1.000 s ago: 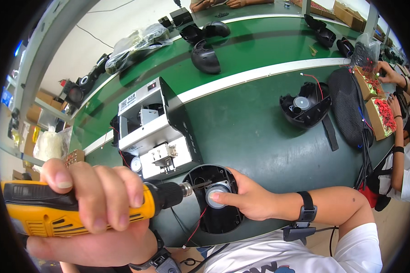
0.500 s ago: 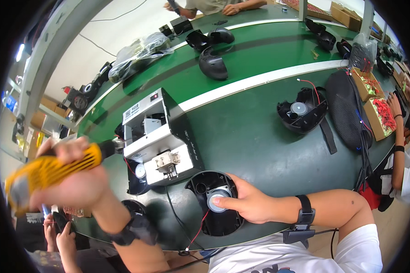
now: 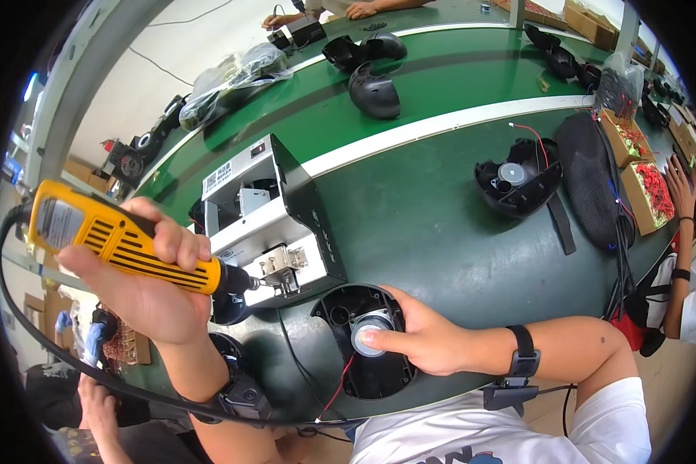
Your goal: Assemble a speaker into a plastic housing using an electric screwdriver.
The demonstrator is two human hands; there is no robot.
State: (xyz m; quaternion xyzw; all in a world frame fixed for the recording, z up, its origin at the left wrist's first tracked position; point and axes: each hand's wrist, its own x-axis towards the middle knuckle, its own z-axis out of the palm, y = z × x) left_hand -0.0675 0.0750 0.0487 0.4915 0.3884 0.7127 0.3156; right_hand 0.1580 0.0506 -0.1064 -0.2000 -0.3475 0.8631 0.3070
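My left hand [image 3: 151, 305] is wrapped round a yellow corded electric screwdriver [image 3: 116, 240], its thumb sticking out. The screwdriver's tip reaches the metal bracket [image 3: 282, 263] at the front of a white and black screw feeder [image 3: 308, 224]; whether it touches a screw there is too small to tell. At the table's near edge, my right hand [image 3: 441, 339] grips a round black plastic shell [image 3: 383, 377]. Its thumb presses on a round silver speaker [image 3: 360, 346] inside the shell. A red wire [image 3: 340, 388] hangs from the speaker toward the table's edge.
Another black shell with a speaker [image 3: 516, 182] lies right of the feeder, beside a black mesh case [image 3: 588, 185]. Boxes of red wires [image 3: 648, 197] stand far right. Black shells [image 3: 375, 91] sit on the green surface beyond the white rail. Co-workers' hands show around the edges.
My left hand has brought the screwdriver right and down, from the feeder's left side to its front bracket. My right hand still holds the shell in nearly the same place.
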